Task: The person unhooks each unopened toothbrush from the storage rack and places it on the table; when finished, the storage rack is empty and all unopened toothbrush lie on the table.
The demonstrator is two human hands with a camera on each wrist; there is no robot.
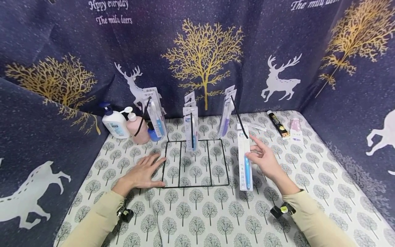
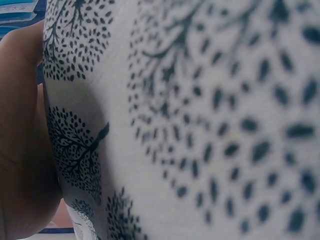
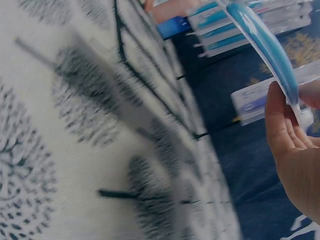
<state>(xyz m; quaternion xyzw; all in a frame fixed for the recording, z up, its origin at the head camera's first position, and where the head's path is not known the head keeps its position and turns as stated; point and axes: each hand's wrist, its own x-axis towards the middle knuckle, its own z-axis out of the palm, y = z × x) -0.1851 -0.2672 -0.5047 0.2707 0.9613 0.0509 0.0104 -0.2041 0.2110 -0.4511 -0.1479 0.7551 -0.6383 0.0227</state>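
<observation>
My right hand [image 1: 262, 157] pinches a packaged blue toothbrush [image 1: 248, 173] between thumb and fingers, to the right of a black wire rack [image 1: 211, 166]. The pack hangs upright, its top edge overlapping the tip of the rack's right prong [image 1: 239, 115] in the head view. In the right wrist view, the pack's blue handle [image 3: 265, 42] slants above the fingers. My left hand [image 1: 140, 173] rests on the table with spread fingers, fingertips at the rack base's left side. Packed toothbrushes hang on the left [image 1: 157, 115], middle [image 1: 191, 127] and right prongs, the last with a purple brush [image 1: 226, 118].
Left of the rack stand a white pump bottle [image 1: 115, 123], a pink pump bottle [image 1: 138, 129] and a small blue bottle [image 1: 153, 133]. A black tube [image 1: 277, 124] and a pink-white tube [image 1: 296, 131] lie at back right. A clear strip [image 1: 256, 127] lies behind the pack.
</observation>
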